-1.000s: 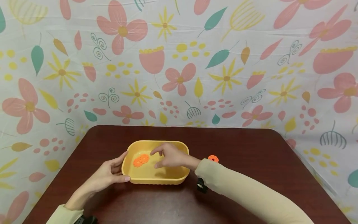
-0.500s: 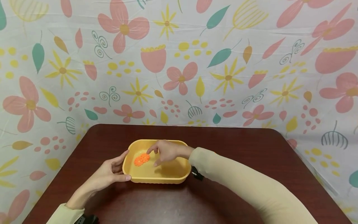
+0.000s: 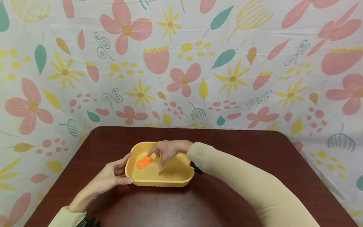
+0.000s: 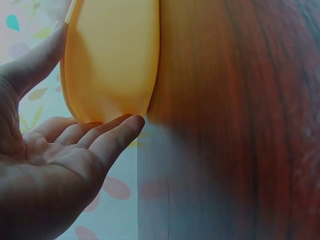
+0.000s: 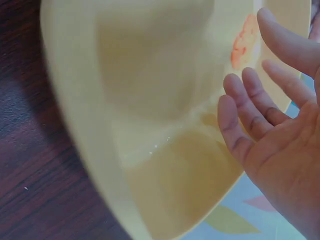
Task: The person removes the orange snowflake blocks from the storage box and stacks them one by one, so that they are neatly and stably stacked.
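Observation:
A shallow yellow plastic tray [image 3: 175,170] stands on the table. My left hand [image 3: 109,176] grips its left end, thumb at the front corner and fingertips along the end wall; the left wrist view shows that grip from close by. Inside the tray, toward its left, lie orange notched discs [image 3: 144,162] that overlap each other. Over the tray, my right hand [image 3: 168,150] reaches in from the right, its index fingertip right at the edge of the discs. In the right wrist view the fingers are loosely bent, with nothing in the palm, near the orange discs [image 5: 244,44].
The dark wooden table [image 3: 232,142] extends on all sides of the tray. Behind it hangs a white cloth [image 3: 181,47] printed with flowers and leaves. The right sleeve [image 3: 241,176] crosses the table's right half and covers part of it.
My right hand has moved left to the discs, which now look closer together. An orange piece seen earlier on the table right of the tray is now behind the sleeve. My left hand stays put.

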Demonstrator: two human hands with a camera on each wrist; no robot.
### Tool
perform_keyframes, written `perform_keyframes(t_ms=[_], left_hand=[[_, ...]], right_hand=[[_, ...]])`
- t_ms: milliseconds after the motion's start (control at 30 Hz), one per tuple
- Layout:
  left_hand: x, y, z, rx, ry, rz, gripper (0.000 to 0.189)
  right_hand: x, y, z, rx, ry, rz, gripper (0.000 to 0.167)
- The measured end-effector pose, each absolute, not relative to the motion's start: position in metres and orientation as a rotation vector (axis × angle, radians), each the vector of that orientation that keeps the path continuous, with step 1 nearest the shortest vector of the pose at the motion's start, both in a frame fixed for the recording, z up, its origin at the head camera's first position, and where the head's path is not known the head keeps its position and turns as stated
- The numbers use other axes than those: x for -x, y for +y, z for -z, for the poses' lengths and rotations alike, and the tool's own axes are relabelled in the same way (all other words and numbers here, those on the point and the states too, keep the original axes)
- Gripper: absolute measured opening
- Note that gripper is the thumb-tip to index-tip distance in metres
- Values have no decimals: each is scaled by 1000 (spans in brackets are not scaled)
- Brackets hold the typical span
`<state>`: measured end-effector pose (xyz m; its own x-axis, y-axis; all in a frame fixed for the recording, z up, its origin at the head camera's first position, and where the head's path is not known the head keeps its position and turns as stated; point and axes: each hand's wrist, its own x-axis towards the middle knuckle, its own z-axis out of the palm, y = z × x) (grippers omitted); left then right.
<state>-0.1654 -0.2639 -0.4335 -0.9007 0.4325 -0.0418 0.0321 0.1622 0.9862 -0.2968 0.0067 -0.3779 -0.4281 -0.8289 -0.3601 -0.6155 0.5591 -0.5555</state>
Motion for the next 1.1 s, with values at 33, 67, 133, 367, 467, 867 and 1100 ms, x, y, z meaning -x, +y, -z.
perform_keyframes(t_ms=[33,67,133,367,467,867,1100], left_hand=[[165,-263,434,-448,2131,-1795,99],[165,-263,435,-448,2129,-1797,100],[164,-262,435,-445,2134,-1797,100],[164,-262,434,-440,2129,-1811,101],[164,-263,434,-444,2136,-1805,101],[165,-263,431,-436,2156,-1791,99],[165,-263,431,-417,2151,-1789,99]], right_hand=[[297,6,379,1139,2193,442,71],[297,5,380,1125,2200,427,73],[298,3,383,1114,2211,401,76],[298,-3,391,1122,2204,393,83],[297,-5,393,1133,2214,372,85],[291,-11,391,1145,2234,273,78],[285,0,392,1223,2222,262,60]])
